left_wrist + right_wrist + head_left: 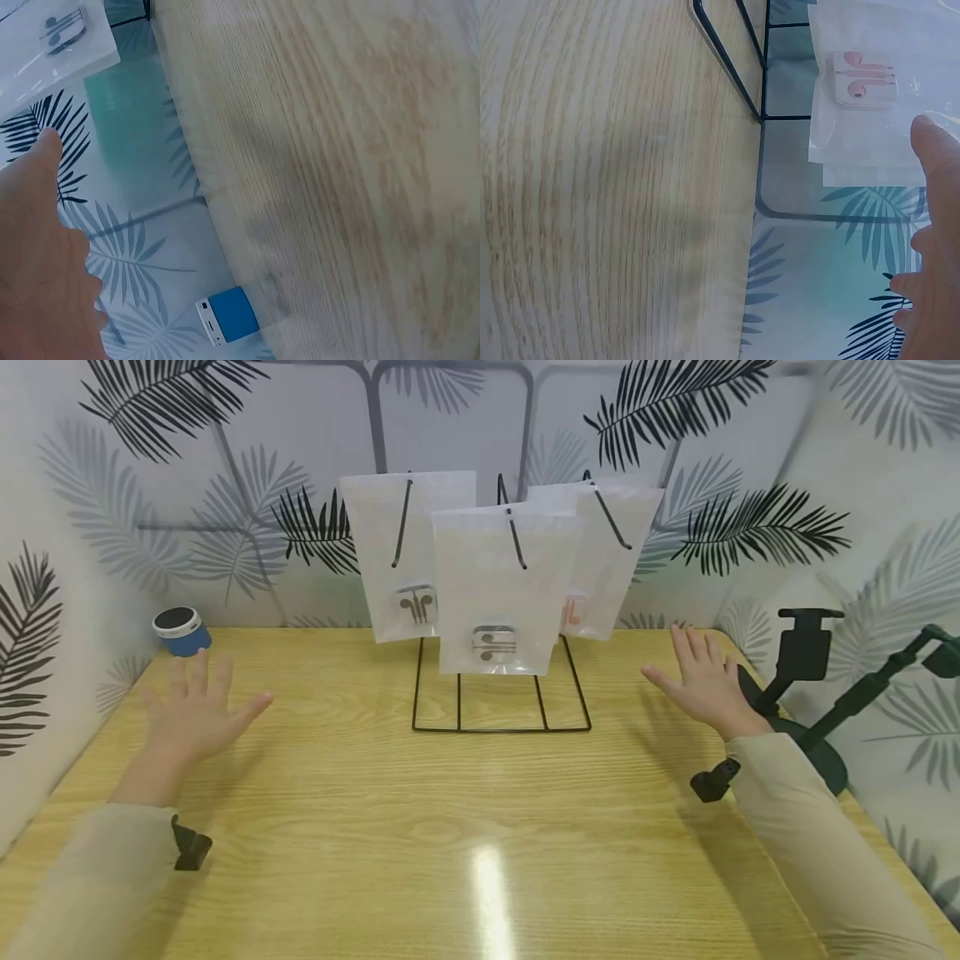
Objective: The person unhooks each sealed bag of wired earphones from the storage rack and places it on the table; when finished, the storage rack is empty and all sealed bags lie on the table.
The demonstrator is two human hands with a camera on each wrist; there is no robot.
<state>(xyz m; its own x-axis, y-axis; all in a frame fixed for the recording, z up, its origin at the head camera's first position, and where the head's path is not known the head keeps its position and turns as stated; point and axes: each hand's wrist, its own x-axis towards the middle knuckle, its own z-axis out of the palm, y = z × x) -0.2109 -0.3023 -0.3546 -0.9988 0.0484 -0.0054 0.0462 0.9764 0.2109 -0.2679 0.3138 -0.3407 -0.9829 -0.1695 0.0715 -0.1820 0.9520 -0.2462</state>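
Note:
My left hand (191, 714) is held out over the left side of the table with its fingers spread, holding nothing. Nearest to it is a small blue round speaker (187, 637) with a white rim and dark top, just past the fingertips. On the other side my right hand (708, 685) reaches out flat, fingers straight and thumb apart, also without anything in it. Between the hands, a black wire rack (501, 731) carries white pouches on its hooks. The front pouch (502, 577) and left pouch (408, 543) show dark earphones; the right pouch (922, 142) shows pink ones.
Beside my right hand stands a black phone stand (804, 647) with a round base and a jointed arm (862, 693). Leaf-patterned cloth (247, 485) hangs behind and at both sides of the wooden table (360, 827).

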